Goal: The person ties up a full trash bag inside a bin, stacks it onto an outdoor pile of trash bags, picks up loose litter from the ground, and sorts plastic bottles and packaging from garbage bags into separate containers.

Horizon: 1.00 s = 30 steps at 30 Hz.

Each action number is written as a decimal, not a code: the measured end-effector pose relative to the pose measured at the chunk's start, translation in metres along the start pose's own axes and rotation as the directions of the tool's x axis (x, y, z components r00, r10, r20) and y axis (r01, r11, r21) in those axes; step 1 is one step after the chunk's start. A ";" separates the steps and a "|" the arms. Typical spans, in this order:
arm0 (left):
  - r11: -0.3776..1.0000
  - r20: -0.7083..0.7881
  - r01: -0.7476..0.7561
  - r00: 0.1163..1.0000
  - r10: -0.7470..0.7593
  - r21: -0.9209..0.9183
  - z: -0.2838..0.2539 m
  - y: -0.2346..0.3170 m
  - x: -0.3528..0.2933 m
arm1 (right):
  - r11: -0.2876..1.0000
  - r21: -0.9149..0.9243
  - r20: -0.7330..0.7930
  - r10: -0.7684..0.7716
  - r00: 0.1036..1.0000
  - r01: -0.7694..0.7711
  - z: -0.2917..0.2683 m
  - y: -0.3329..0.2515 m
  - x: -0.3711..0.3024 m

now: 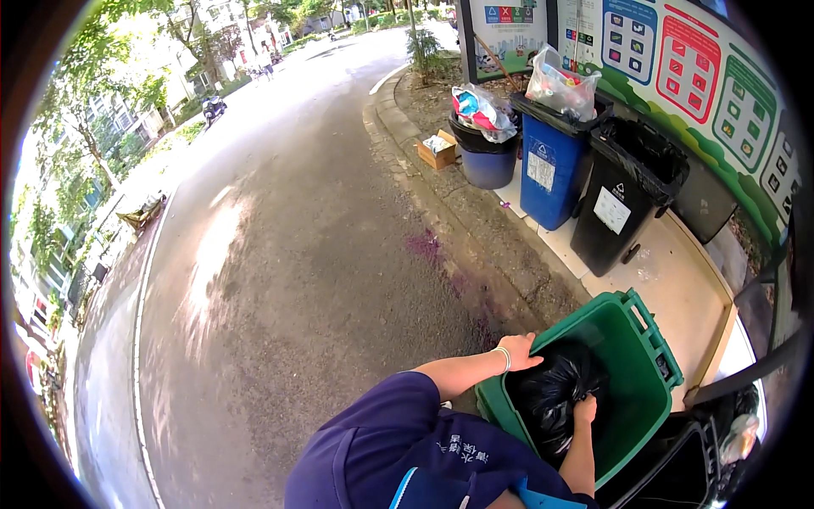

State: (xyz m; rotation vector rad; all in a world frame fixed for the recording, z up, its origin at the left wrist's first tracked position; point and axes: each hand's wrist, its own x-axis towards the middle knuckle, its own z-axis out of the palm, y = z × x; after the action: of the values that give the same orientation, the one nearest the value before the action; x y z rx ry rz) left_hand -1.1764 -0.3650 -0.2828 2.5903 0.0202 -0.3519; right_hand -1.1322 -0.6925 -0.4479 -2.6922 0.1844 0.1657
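Observation:
A green wheeled bin (629, 399) stands close in front of me with no lid over its mouth. My left hand (519, 352), a white band at its wrist, grips the bin's rim on the near left. Inside the bin sits a black garbage bag (551, 394), its plastic bunched at the top. My right hand (585, 410) reaches into the bin, closed on the gathered neck of that bag. What the bag contains is hidden.
Beyond stand a black bin (623, 199), a blue bin (551, 170) with a full clear bag (563, 85), and a round bucket (490, 165) heaped with trash. A cardboard box (437, 151) sits beside it. A curb (424, 191) borders the road; an illustrated board (678, 72) rises behind.

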 end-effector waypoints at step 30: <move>0.916 0.044 -0.329 0.944 0.327 0.228 0.065 0.002 0.040 | 0.239 -0.064 0.738 -0.643 0.207 0.969 -0.313 -0.277 -0.100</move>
State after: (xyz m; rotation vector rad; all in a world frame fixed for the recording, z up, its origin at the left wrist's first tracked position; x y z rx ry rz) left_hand -1.1539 -0.4010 -0.3460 2.7577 -0.4813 -0.2478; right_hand -1.1602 -0.5685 -0.0371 -2.5541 -1.8580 0.7574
